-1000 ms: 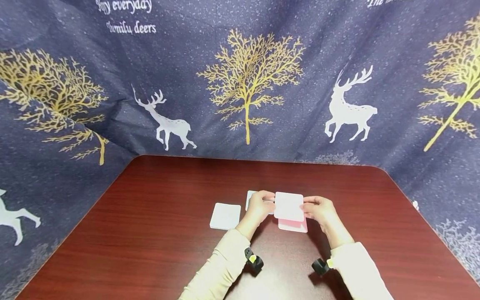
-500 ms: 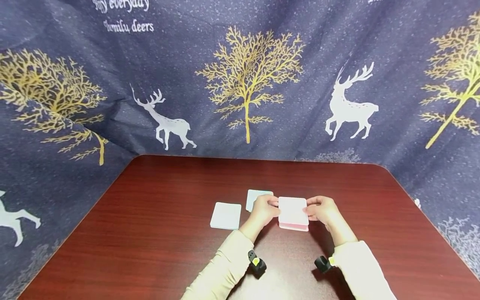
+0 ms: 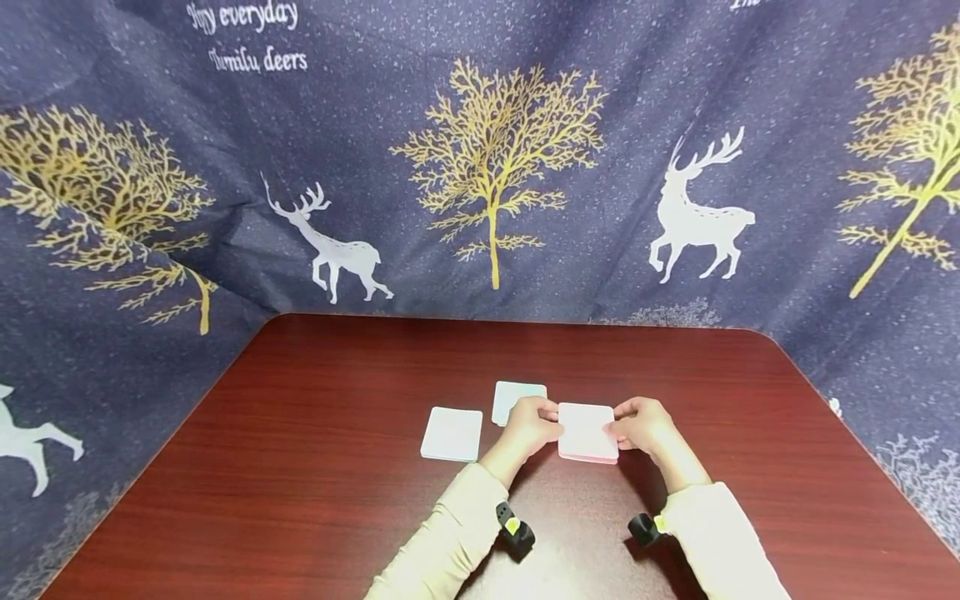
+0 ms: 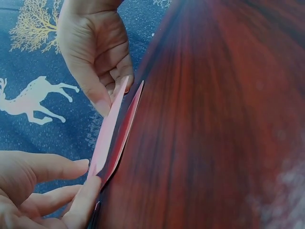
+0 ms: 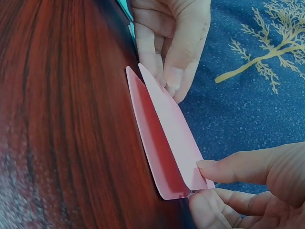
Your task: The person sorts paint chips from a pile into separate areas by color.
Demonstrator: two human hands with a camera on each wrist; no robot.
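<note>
A square pale pink card stack [image 3: 587,429] is held level between both hands, just over a pink card [image 5: 157,152] that lies on the table. The wrist views show a thin gap between the two. My left hand [image 3: 529,427] pinches the left edge of the stack between thumb and fingers. At the opposite edge, my right hand [image 3: 649,429] does the same, its thumb on top and fingertips underneath in the right wrist view. How many cards make up the stack I cannot tell.
A white square card stack [image 3: 452,433] with a pale bluish edge lies left of my hands. Behind my left hand is a light blue card [image 3: 516,398], partly covered by it. The reddish-brown table [image 3: 337,500] meets a dark blue printed cloth [image 3: 562,250] at the back.
Both hands have brought the pale pink stack down and slightly toward me and to the right. It now covers nearly all of the pink card beneath. More of the light blue card shows.
</note>
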